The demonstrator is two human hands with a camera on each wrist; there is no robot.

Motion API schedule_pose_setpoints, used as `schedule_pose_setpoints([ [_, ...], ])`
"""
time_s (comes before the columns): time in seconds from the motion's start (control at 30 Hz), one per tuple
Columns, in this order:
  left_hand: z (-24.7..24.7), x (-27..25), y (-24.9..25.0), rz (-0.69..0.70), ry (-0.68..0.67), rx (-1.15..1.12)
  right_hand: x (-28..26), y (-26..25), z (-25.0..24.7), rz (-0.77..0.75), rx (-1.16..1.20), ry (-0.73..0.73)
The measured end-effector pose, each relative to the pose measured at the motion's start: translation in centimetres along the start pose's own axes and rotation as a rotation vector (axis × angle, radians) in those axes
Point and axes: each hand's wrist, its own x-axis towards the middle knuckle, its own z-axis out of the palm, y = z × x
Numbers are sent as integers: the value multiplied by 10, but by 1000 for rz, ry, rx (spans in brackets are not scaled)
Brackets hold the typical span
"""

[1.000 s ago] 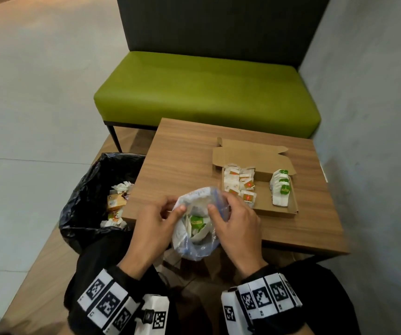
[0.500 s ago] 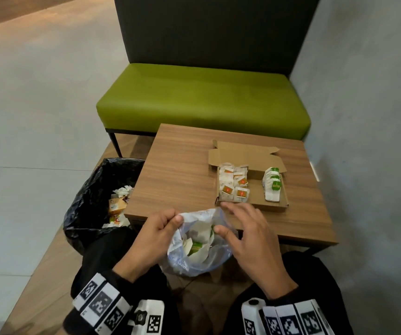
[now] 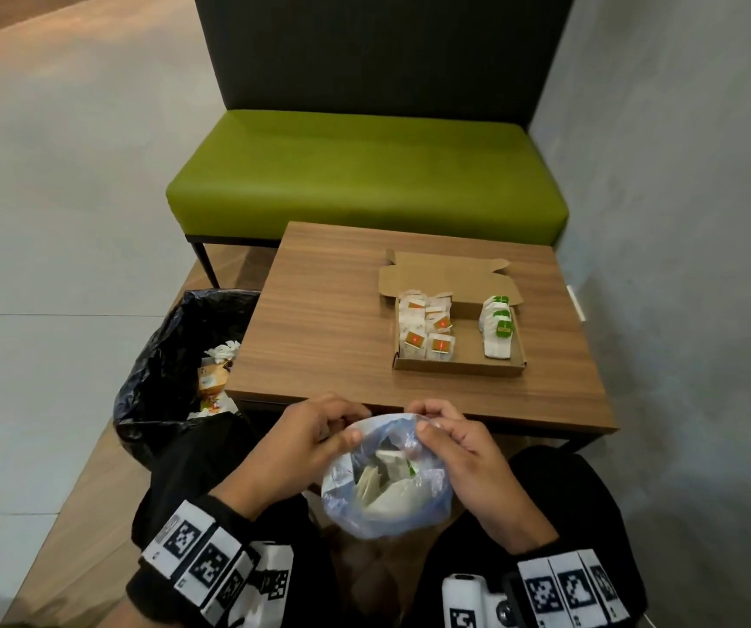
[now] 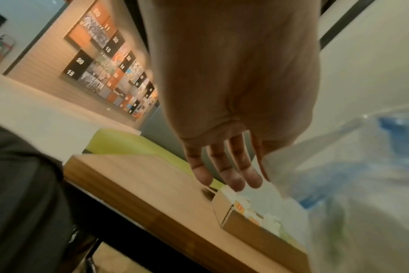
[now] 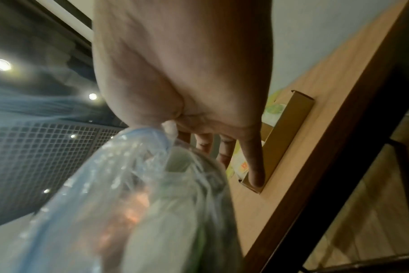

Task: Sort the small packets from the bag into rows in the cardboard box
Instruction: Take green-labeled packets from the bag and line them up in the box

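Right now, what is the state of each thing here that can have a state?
plastic bag: mouth open, packets inside, held over the lap
left hand: pinches the bag rim
right hand: pinches the bag rim
cardboard box: lid open, orange packets left, green packets right
bin liner: open, rubbish inside

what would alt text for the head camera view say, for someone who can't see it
Seen from above, a person's left hand and right hand pinch open the mouth of a clear plastic bag of small packets held over their lap. On the wooden table ahead, an open cardboard box holds orange-marked packets left, green-marked packets right.
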Motion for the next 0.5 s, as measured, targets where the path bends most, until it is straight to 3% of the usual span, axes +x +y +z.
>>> schedule_pose_setpoints([
  [0.1, -10, -3, 18, 38, 1, -34, 1, 6, -4, 9, -100, -47],
  [0.2, -7, 0, 38, 112, -80, -66, 4, 3, -2, -23, -96, -147],
  [0.27, 0, 1, 44, 90, -98, -97, 6, -2, 3, -35, -83, -160],
  [0.37, 7, 3, 40, 20, 32, -156, 6, -8, 7, -43, -153, -40],
  [0.5, 15, 2, 37, -58, 372, -180, -7, -22, 6, 14, -432, 225],
])
